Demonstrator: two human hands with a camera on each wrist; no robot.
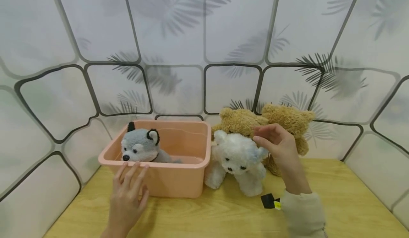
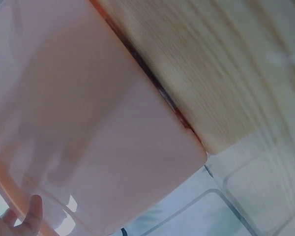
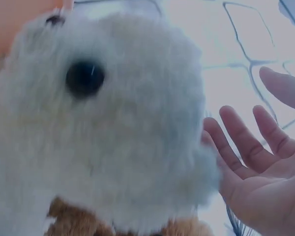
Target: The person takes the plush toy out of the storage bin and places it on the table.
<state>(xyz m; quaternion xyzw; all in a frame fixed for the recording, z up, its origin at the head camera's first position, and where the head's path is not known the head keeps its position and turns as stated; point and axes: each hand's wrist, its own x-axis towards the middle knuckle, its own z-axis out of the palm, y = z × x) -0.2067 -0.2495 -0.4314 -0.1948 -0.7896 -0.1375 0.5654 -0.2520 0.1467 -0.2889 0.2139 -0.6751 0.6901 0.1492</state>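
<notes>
My left hand (image 1: 127,195) lies against the front of a pink plastic tub (image 1: 174,179), its fingertips touching the rim. In the left wrist view, fingers (image 2: 34,216) show beside that rim. Inside the tub sits a grey and white husky plush (image 1: 140,145), head above the edge. My right hand (image 1: 281,145) is raised beside the head of a white plush dog (image 1: 236,156), fingers loosely extended with nothing between them. The right wrist view shows the white plush (image 3: 123,128) close up and the palm (image 3: 270,196) facing it; whether they touch, I cannot tell.
Two tan teddy bears, one left (image 1: 241,120) and one right (image 1: 287,119), stand behind the white plush. A small black and yellow tag (image 1: 268,201) lies on the wooden table (image 1: 217,220). Patterned fabric (image 1: 236,25) encloses the back and sides.
</notes>
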